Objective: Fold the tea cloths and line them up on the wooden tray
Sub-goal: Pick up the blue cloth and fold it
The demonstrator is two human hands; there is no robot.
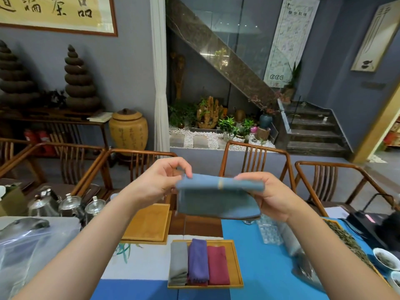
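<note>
A blue tea cloth (216, 199) hangs in the air above the table, doubled over along its top edge. My left hand (161, 180) pinches its upper left corner and my right hand (268, 191) grips its right end. Below, near the table's front, a wooden tray (236, 263) holds three folded cloths side by side: grey (178, 263), purple (198, 259) and red (218, 265). The tray's right strip is bare.
A second, larger wooden tray (149, 223) lies further back on the left. Glass and metal teapots (71, 205) stand at the left, a plastic sheet (32, 245) beside them. A tray of loose tea (346, 239) and cups (386, 259) sit right. Chairs line the far side.
</note>
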